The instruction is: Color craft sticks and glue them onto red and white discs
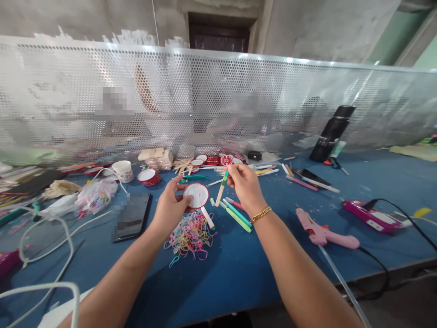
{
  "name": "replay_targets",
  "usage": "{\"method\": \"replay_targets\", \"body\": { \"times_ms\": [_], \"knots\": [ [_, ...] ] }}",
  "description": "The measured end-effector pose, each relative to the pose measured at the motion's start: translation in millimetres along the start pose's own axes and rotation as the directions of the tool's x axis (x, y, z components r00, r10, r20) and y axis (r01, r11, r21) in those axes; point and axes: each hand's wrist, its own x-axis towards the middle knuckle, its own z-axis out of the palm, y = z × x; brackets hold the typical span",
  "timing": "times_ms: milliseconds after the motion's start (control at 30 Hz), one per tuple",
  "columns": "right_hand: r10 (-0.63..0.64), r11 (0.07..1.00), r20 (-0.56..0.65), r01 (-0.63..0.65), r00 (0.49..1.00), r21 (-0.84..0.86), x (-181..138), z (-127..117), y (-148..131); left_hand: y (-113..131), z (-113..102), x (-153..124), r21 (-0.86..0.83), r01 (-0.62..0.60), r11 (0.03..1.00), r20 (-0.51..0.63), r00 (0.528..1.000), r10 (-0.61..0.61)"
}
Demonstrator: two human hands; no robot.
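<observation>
My left hand (171, 202) pinches a round white disc with a red rim (196, 196), held tilted above the table. Between the fingertips of my right hand (246, 184) is a wooden craft stick (222, 187), its upper part coloured green and its bare end pointing down. The disc and the stick are apart. Below the disc lies a heap of small coloured rubber bands (191, 234), with a white marker with a green end (208, 218) at its upper edge. Several green markers (238, 218) lie under my right hand.
A pink glue gun (322, 232) with a cord lies at the right, near a magenta device (372, 216). Left are a dark phone (132, 217), a paper cup (123, 171) and white cables. Red-rimmed discs (149, 177), wooden sticks and a black bottle (332, 134) stand along the perforated metal screen (211, 100).
</observation>
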Motion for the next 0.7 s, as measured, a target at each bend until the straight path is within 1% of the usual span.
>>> {"method": "replay_targets", "body": {
  "times_ms": [67,133,233,433,567,633,700],
  "knots": [
    [-0.074,0.991,0.013,0.075,0.997,-0.110,-0.1,-1.1,-0.1,1.5,-0.7,-0.1,-0.038,0.035,0.999,-0.001,0.999,-0.035],
    [-0.135,0.966,0.032,0.138,0.990,-0.217,-0.8,-1.6,-0.4,3.5,-0.3,-2.0,-0.072,0.077,0.994,0.037,0.997,-0.075],
    [-0.171,0.934,0.055,0.180,0.984,-0.310,-1.9,-1.3,-0.3,7.2,3.2,-7.6,-0.104,0.135,0.985,0.093,0.988,-0.126],
    [-0.135,0.944,0.056,0.146,0.989,-0.296,-2.0,2.0,4.8,11.9,12.8,-15.2,-0.181,0.317,0.931,0.119,0.947,-0.299],
    [-0.133,0.943,0.059,0.145,0.989,-0.300,-1.6,4.1,8.0,11.4,13.9,-14.9,-0.289,0.329,0.899,0.190,0.940,-0.283],
    [-0.134,0.941,0.057,0.145,0.989,-0.305,-1.5,4.4,8.2,10.5,13.5,-14.6,-0.306,0.335,0.891,0.207,0.937,-0.281],
    [-0.142,0.936,0.055,0.152,0.988,-0.318,-1.4,4.4,7.8,8.6,13.3,-14.4,-0.288,0.345,0.893,0.223,0.931,-0.287]
  ]
}}
